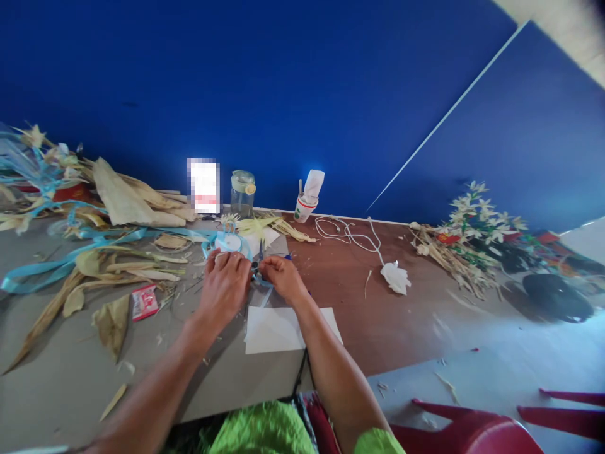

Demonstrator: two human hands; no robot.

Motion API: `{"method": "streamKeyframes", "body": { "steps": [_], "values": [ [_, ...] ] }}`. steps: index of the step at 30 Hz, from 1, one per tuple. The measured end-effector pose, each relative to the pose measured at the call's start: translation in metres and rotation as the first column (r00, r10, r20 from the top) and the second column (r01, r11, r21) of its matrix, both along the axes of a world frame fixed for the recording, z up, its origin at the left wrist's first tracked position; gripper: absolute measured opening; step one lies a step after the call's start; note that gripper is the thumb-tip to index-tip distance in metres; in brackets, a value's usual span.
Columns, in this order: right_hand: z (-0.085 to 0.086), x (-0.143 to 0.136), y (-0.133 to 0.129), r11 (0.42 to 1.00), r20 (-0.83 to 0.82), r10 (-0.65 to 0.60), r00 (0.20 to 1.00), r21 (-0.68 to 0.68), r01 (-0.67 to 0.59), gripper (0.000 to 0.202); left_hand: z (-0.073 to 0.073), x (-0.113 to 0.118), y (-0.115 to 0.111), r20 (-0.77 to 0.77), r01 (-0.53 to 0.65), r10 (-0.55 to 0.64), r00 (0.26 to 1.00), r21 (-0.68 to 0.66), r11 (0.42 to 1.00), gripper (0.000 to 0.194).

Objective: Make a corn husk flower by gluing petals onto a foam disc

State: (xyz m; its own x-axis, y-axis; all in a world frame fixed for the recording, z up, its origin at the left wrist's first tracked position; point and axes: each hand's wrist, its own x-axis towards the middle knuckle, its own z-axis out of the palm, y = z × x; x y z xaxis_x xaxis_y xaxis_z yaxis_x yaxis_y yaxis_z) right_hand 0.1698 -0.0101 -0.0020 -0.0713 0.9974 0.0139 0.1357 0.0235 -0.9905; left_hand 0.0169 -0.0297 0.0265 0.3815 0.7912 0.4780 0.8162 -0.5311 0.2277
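My left hand is bent palm down against the near side of a roll of light blue ribbon. Its fingers are curled, and what lies under them is hidden. Close beside it on the right, my right hand is closed in a pinch. Between the two hands a small dark thing and a bit of light blue ribbon show, too small to make out fully. White paper lies just below the hands, partly under my right forearm. Pale dried husk strips lie behind the hands.
Dried husks and blue ribbon cover the left side, with a red packet. Behind stand a lidded jar and a paper cup. A white cable, crumpled tissue and white flowers lie to the right.
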Motion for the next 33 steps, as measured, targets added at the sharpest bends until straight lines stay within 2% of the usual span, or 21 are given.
{"method": "streamKeyframes", "body": {
  "steps": [3,5,7,9,12,14,15,17,19,21,24,28,33],
  "values": [
    [0.004,0.000,-0.001,1.000,-0.050,-0.016,0.999,0.016,0.017,0.016,-0.001,0.000,0.004,0.164,0.036,-0.025,0.986,-0.066,0.997,0.009],
    [0.007,0.001,-0.001,0.999,-0.118,-0.033,0.992,0.014,0.035,0.017,-0.002,-0.003,0.009,0.370,0.064,0.008,0.929,-0.180,0.982,0.016],
    [0.009,0.001,-0.001,0.998,-0.195,-0.068,0.979,-0.003,0.068,0.017,-0.003,-0.008,0.015,0.601,0.099,0.123,0.789,-0.322,0.942,0.025],
    [0.011,0.001,-0.001,0.995,-0.257,-0.103,0.961,-0.023,0.100,0.016,-0.004,-0.014,0.020,0.775,0.144,0.262,0.575,-0.411,0.900,0.032],
    [0.012,-0.001,-0.001,0.993,-0.329,-0.115,0.937,-0.025,0.113,0.016,-0.006,-0.020,0.025,0.870,0.359,0.377,0.319,-0.479,0.801,0.037],
    [0.013,-0.002,-0.001,0.993,-0.397,-0.115,0.910,-0.018,0.117,0.017,-0.008,-0.020,0.024,0.878,0.498,0.433,0.204,-0.473,0.726,0.038],
    [0.013,-0.003,-0.001,0.993,-0.441,-0.115,0.890,-0.022,0.118,0.017,-0.008,-0.018,0.023,0.875,0.542,0.453,0.171,-0.467,0.699,0.038],
    [0.014,-0.005,-0.002,0.993,-0.531,-0.117,0.840,-0.051,0.106,0.019,-0.010,-0.011,0.020,0.869,0.579,0.463,0.176,-0.472,0.665,0.035],
    [0.014,-0.009,-0.004,0.993,-0.593,-0.111,0.798,-0.093,0.069,0.020,-0.011,-0.002,0.017,0.878,0.572,0.424,0.222,-0.469,0.672,0.031],
    [0.012,-0.014,-0.005,0.991,-0.630,-0.104,0.770,-0.135,0.024,0.022,-0.012,0.006,0.014,0.900,0.570,0.341,0.270,-0.435,0.697,0.025],
    [0.009,-0.019,-0.007,0.981,-0.675,-0.082,0.733,-0.185,-0.061,0.024,-0.013,0.011,0.012,0.912,0.519,0.293,0.286,-0.405,0.753,0.027],
    [0.008,-0.022,-0.009,0.956,-0.738,-0.015,0.674,-0.209,-0.208,0.023,-0.015,0.009,0.012,0.910,0.489,0.256,0.327,-0.394,0.778,0.021],
    [0.009,-0.022,-0.009,0.917,-0.776,0.015,0.630,-0.242,-0.319,0.018,-0.018,0.008,0.015,0.922,0.496,0.224,0.316,-0.362,0.789,0.012]
  ]
}}
